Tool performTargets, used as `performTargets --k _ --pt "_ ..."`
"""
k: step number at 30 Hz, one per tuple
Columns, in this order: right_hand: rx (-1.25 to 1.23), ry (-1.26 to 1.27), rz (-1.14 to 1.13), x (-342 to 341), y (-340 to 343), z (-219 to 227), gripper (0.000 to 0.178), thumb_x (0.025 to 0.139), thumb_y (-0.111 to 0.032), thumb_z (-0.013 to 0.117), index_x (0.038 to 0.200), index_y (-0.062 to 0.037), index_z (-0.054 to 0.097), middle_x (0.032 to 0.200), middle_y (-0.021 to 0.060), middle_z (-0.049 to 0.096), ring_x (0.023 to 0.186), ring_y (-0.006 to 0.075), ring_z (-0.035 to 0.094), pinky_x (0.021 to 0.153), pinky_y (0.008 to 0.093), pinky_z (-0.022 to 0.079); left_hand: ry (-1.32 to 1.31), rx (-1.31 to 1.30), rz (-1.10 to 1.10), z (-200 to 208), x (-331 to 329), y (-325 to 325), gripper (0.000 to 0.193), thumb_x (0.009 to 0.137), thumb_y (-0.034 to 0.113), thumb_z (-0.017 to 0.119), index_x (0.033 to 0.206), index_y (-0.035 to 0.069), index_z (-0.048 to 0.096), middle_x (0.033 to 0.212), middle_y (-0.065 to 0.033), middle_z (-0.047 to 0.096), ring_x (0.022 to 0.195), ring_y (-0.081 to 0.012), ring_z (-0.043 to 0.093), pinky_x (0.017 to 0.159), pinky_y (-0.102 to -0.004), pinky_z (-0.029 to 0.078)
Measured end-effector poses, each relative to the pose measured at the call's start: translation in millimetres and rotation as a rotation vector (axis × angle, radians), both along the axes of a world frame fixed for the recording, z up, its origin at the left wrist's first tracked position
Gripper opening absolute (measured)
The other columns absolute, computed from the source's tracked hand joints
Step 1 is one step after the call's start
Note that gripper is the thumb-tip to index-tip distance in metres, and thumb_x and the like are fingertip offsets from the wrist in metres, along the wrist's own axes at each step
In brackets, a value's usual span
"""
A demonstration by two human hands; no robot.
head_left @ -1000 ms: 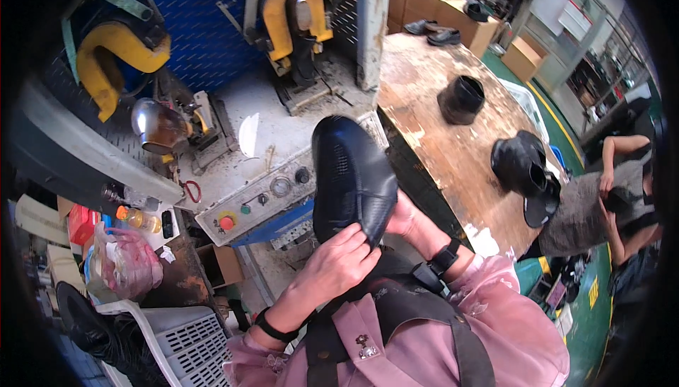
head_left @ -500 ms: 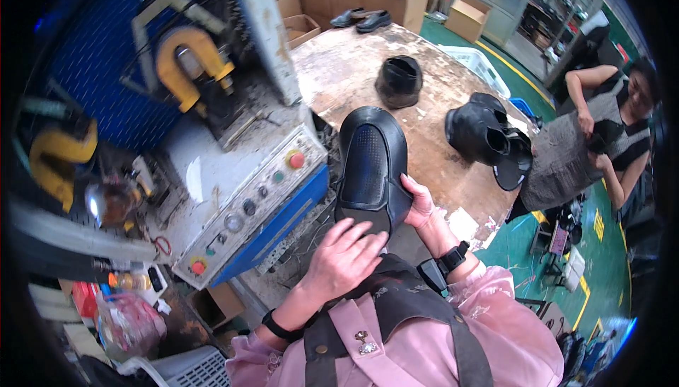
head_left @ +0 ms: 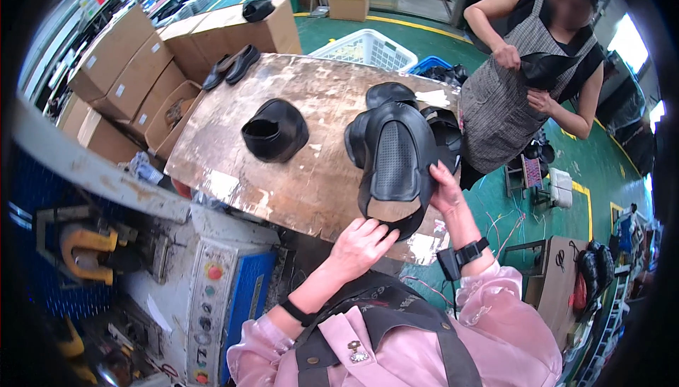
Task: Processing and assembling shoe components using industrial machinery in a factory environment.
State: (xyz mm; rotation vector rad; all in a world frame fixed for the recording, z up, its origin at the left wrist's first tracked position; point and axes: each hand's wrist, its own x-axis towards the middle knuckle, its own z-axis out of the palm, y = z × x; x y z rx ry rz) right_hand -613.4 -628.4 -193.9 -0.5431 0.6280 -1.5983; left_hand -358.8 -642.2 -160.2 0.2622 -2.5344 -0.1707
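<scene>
**Holding a black shoe upper over the worktop edge**

Gripping from both sides, the two hands keep a black shoe upper raised above the near edge of the worn wooden worktop, its perforated panel facing the camera. The left hand pinches the lower rim, fingers closed on the edge; the right hand clasps the right side, fingers curled round behind it. By its look the piece is light and pliable, likely to flex or fold if held by one edge alone, so a hold on two opposite rims suits it; the smooth surface may be a little slippery. On the worktop lie another black upper, a further dark pile behind the held piece, and a pair of shoes at the far corner. A co-worker stands beyond, handling a dark piece.
</scene>
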Motion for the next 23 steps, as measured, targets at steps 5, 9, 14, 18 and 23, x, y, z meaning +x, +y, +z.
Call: performTargets --k 5,9,14,18,23 --pt "0.226 0.526 -0.258 -83.1 -64.2 -15.4 0.061 0.087 -0.025 0.061 0.139 -0.008 0.032 0.136 0.0102 0.044 0.125 0.0204 0.041 0.103 0.035 0.031 -0.08 0.005 0.087 -34.4 -97.4 -58.1 0.031 0.068 0.012 0.057 0.099 0.007 0.063 0.088 -0.0054 0.058 0.083 -0.0201 0.054 0.069 -0.0317 0.044" --pt "0.308 0.727 -0.307 -77.8 -77.5 -43.2 0.063 0.088 -0.032 0.059 0.139 -0.0079 0.031 0.14 0.0134 0.039 0.13 0.0221 0.034 0.107 0.0339 0.026 -0.004 0.223 0.161 -60.4 -126.9 -98.9 0.03 0.071 0.007 0.064 0.101 0.006 0.062 0.093 -0.0077 0.057 0.089 -0.0258 0.055 0.074 -0.0345 0.047" --pt "0.203 1.366 -0.421 -42.3 -72.1 -71.3 0.044 0.088 -0.032 0.055 0.125 -0.008 0.052 0.134 0.017 0.045 0.126 0.0307 0.041 0.105 0.0381 0.029 0.133 0.413 0.189 -62.3 -122.4 -90.9 0.031 0.076 0.005 0.062 0.107 0.005 0.06 0.109 -0.0139 0.056 0.108 -0.0305 0.052 0.091 -0.0385 0.044" --pt "0.167 1.316 -0.477 -33.7 -88.0 -80.7 0.034 0.089 -0.024 0.053 0.118 -0.0067 0.058 0.127 0.0142 0.052 0.121 0.0276 0.046 0.102 0.0351 0.033 0.164 0.405 0.336 -74.8 -71.2 -65.2 0.033 0.077 0.002 0.059 0.109 0.004 0.059 0.115 -0.0176 0.054 0.113 -0.0342 0.049 0.094 -0.0407 0.043" --pt "0.088 1.491 -0.14 2.9 -139.3 -108.2 0.034 0.091 -0.024 0.048 0.115 -0.0031 0.058 0.121 0.0158 0.056 0.113 0.0283 0.052 0.099 0.0357 0.037 0.178 0.628 0.524 -104.7 36.3 3.0 0.026 0.076 0.006 0.062 0.102 0.005 0.061 0.112 -0.0164 0.056 0.104 -0.0342 0.054 0.09 -0.0413 0.045"
